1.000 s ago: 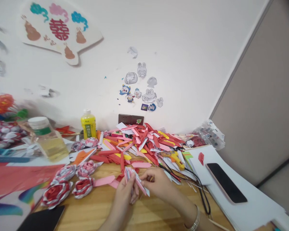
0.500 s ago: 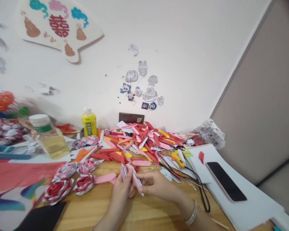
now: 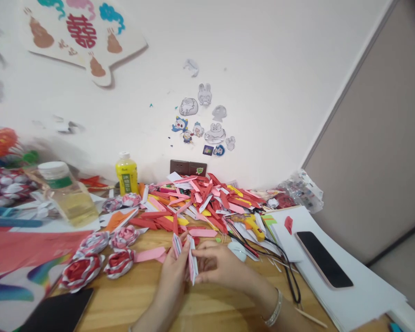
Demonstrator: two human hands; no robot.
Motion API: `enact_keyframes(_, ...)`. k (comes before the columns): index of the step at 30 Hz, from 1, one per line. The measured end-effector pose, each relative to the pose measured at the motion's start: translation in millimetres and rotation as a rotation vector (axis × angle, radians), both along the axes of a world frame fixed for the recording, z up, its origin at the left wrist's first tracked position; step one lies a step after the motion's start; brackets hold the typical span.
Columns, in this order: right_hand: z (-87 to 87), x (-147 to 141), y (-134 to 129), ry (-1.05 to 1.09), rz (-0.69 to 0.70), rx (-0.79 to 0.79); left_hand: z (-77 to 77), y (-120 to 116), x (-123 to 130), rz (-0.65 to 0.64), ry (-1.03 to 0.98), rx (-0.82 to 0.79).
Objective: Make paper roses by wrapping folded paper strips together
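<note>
Head cam view, left hand (image 3: 175, 263) and right hand (image 3: 218, 263) both pinching folded pink-and-white paper strips (image 3: 192, 260) between their fingers, just above the near side of the desk (image 3: 207, 306), messy colorful paper pile (image 3: 207, 200) beyond.

evenly bright indoor light, soft wall shadows, slight overall blur, dark upper-right corner.

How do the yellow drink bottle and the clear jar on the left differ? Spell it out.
The bottle is narrow, while the jar is wide.
The bottle has a small cap; the jar has a broad lid.
The bottle looks bright yellow almost to its neck; the jar is see-through, with pale yellow liquid only in its lower part.
Both have white tops and some green on them.
</note>
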State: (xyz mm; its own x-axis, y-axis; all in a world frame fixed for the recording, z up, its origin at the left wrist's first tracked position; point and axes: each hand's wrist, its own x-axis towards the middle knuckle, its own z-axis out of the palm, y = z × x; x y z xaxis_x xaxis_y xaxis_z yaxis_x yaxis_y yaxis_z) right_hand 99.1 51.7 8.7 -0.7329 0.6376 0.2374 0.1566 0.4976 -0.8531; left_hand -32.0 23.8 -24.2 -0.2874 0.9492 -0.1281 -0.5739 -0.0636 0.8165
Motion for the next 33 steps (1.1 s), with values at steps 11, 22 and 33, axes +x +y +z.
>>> enact_keyframes(11,7.7,0.6,-3.2,-0.045,-0.030,0.008,3.1,-2.0,0.1,-0.005,0.040,0.017)
enact_keyframes(22,17.0,4.1,-8.2,-0.126,0.014,0.091,-0.3,-1.0,2.3,-0.028,0.083,0.055)
enact_keyframes(33,15.3,0.1,-10.5,-0.197,-0.124,0.175,5.4,-4.2,2.3,0.086,0.210,0.068)
